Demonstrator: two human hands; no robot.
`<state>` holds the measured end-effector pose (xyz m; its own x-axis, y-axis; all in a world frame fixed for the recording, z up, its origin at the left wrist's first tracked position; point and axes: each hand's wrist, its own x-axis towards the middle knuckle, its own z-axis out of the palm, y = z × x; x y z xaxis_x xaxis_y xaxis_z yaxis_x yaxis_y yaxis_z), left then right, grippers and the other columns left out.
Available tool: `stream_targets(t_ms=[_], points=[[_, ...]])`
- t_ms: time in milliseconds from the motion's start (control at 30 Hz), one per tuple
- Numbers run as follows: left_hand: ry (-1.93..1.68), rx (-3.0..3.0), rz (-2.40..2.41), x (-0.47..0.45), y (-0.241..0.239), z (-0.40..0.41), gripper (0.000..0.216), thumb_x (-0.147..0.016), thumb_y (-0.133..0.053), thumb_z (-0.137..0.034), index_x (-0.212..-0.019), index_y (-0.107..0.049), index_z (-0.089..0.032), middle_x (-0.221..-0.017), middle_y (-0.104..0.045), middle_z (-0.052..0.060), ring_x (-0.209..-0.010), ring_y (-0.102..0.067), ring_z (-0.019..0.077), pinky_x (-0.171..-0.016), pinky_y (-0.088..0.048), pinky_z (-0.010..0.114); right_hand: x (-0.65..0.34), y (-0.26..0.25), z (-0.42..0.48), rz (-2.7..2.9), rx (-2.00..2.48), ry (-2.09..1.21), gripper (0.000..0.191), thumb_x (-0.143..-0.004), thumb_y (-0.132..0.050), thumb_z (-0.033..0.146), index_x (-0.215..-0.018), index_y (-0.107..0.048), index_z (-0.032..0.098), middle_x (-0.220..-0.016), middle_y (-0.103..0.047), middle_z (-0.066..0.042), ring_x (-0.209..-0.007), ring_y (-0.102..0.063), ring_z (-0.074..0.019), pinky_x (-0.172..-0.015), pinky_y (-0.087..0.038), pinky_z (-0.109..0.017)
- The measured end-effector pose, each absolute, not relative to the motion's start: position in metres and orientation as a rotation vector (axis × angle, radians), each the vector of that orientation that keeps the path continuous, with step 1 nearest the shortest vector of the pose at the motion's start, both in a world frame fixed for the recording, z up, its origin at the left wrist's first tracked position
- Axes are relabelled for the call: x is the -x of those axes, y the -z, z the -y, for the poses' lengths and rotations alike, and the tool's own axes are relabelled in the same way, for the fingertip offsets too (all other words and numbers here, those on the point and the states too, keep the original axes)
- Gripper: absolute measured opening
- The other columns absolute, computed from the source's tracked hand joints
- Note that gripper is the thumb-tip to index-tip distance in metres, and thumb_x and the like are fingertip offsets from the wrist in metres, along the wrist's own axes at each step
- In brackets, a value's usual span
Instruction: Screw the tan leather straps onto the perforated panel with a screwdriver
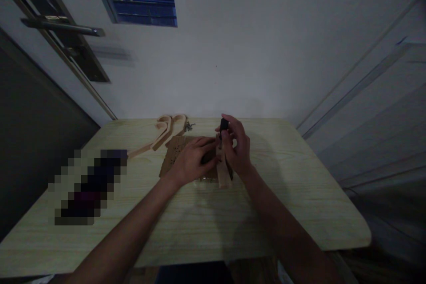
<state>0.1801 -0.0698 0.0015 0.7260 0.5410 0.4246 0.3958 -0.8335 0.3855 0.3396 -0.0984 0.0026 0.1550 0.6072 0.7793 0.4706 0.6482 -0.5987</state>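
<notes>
A perforated brown board (pixel 171 156) is pressed flat on the worktop (pixel 266 213) by the left hand (pixel 193 160); a small black tool (pixel 224 124) is gripped upright by the right hand (pixel 237 147), just above a wooden strip (pixel 223 176).

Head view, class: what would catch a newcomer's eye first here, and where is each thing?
Two bare hands meet at the middle of the pale wooden table: the left hand lies flat on a brown perforated board, and the right hand grips a small black tool above a wooden strip. Behind them, toward the wall, lie curved wooden pieces.
</notes>
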Motion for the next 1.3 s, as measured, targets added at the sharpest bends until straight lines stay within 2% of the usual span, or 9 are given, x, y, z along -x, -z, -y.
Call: stream_targets(t_ms=[133, 300, 433, 533, 667, 800, 967, 1100, 1300], points=[[-0.814, -2.674, -0.734, -0.18, 0.0006, 0.0695, 0.038, -0.087, -0.061, -0.03, -0.123, -0.064, -0.017, -0.127, -0.064, 0.013, -0.118, -0.058, 0.0298, -0.1, -0.048, 0.05, -0.3395, 0.0001, 0.0961, 1.437, 0.989, -0.066, 0.037, -0.089, -0.061, 0.03, -0.125, -0.055, 0.029, -0.089, -0.064, 0.001, -0.056, -0.048, -0.008, -0.05, -0.046, -0.022], [-0.828, -2.669, -0.746, -0.1798, 0.0016, 0.0697, 0.037, -0.087, -0.061, -0.032, -0.121, -0.065, -0.018, -0.126, -0.064, 0.012, -0.117, -0.059, 0.0296, -0.099, -0.049, 0.051, -0.3389, -0.0009, 0.0966, 1.451, 0.997, -0.043, 0.038, -0.088, -0.064, 0.03, -0.126, -0.058, 0.031, -0.082, -0.057, 0.003, -0.053, -0.04, -0.007, -0.049, -0.044, -0.021], [-0.81, -2.669, -0.736, -0.1796, -0.0005, 0.0704, 0.037, -0.087, -0.061, -0.03, -0.121, -0.065, -0.017, -0.126, -0.065, 0.012, -0.117, -0.059, 0.0291, -0.101, -0.048, 0.05, -0.3403, -0.002, 0.0977, 1.473, 1.0, -0.047, 0.036, -0.09, -0.06, 0.033, -0.126, -0.058, 0.031, -0.089, -0.063, 0.001, -0.056, -0.047, -0.0088, -0.052, -0.047, -0.024], [-0.797, -2.661, -0.747, -0.1794, -0.0012, 0.0704, 0.04, -0.087, -0.06, -0.031, -0.124, -0.063, -0.017, -0.129, -0.063, 0.013, -0.119, -0.058, 0.0293, -0.102, -0.048, 0.05, -0.3423, -0.0042, 0.0994, 1.485, 0.982, -0.057, 0.032, -0.095, -0.05, 0.033, -0.126, -0.058, 0.028, -0.103, -0.068, -0.004, -0.074, -0.061, -0.0138, -0.063, -0.053, -0.03], [-0.817, -2.666, -0.749, -0.1794, -0.0014, 0.0706, 0.042, -0.088, -0.059, -0.034, -0.127, -0.062, -0.017, -0.129, -0.063, 0.013, -0.119, -0.058, 0.0294, -0.101, -0.048, 0.05, -0.3432, -0.0078, 0.1009, 1.461, 0.956, -0.117, 0.03, -0.097, -0.045, 0.03, -0.124, -0.058, 0.027, -0.109, -0.07, -0.005, -0.09, -0.068, -0.0166, -0.074, -0.057, -0.033], [-0.821, -2.668, -0.752, -0.1793, -0.0019, 0.0712, 0.041, -0.088, -0.06, -0.033, -0.125, -0.063, -0.015, -0.128, -0.064, 0.015, -0.119, -0.059, 0.0296, -0.101, -0.048, 0.049, -0.3416, -0.0056, 0.0985, 1.41, 0.932, -0.146, 0.029, -0.094, -0.052, 0.028, -0.121, -0.059, 0.027, -0.112, -0.069, -0.005, -0.088, -0.069, -0.0149, -0.072, -0.058, -0.03], [-0.824, -2.677, -0.749, -0.1787, -0.0001, 0.0704, 0.04, -0.087, -0.06, -0.032, -0.123, -0.064, -0.015, -0.128, -0.064, 0.014, -0.118, -0.059, 0.0297, -0.101, -0.048, 0.049, -0.3404, -0.0023, 0.0946, 1.372, 0.94, -0.112, 0.034, -0.088, -0.061, 0.026, -0.122, -0.059, 0.029, -0.101, -0.066, -0.001, -0.073, -0.064, -0.0109, -0.068, -0.058, -0.029], [-0.838, -2.677, -0.747, -0.179, 0.0005, 0.0703, 0.039, -0.087, -0.06, -0.032, -0.122, -0.064, -0.015, -0.128, -0.064, 0.014, -0.119, -0.058, 0.0294, -0.1, -0.049, 0.049, -0.3415, -0.0054, 0.0953, 1.408, 0.976, -0.06, 0.031, -0.087, -0.063, 0.03, -0.118, -0.062, 0.029, -0.092, -0.061, -0.001, -0.076, -0.06, -0.0124, -0.063, -0.057, -0.027], [-0.838, -2.659, -0.729, -0.1798, -0.0026, 0.0713, 0.037, -0.087, -0.059, -0.031, -0.121, -0.065, -0.016, -0.126, -0.065, 0.014, -0.116, -0.06, 0.0294, -0.099, -0.05, 0.051, -0.3443, -0.0055, 0.098, 1.479, 0.936, -0.107, 0.034, -0.093, -0.052, 0.027, -0.126, -0.057, 0.028, -0.111, -0.064, -0.005, -0.087, -0.064, -0.0145, -0.068, -0.058, -0.029]])
